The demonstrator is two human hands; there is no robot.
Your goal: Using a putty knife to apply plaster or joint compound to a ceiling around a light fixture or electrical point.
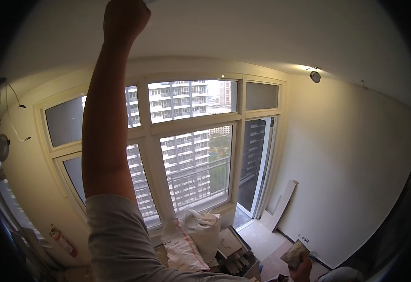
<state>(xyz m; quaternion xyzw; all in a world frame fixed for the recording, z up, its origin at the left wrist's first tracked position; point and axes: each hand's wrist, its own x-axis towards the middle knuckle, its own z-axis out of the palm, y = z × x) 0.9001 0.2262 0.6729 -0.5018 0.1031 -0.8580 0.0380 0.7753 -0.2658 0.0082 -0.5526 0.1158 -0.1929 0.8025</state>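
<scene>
My left arm is raised high, and my left hand (126,21) is a closed fist close to the white ceiling (224,33). A sliver of something pale shows beside the fist at the top edge, too little to name. Down at the lower right, my right hand (301,269) grips a squarish plate (295,254) with a rough grey-beige face, as if smeared with putty. The fingers partly cover it, and the plate is tilted, well apart from the left hand.
White sacks (184,244) and a stack of dark and pale panels (236,251) stand below the windows (193,164). A long white board (283,204) leans by the open balcony door (255,164). Light fittings (314,76) hang from the ceiling. A red extinguisher (64,244) is at left.
</scene>
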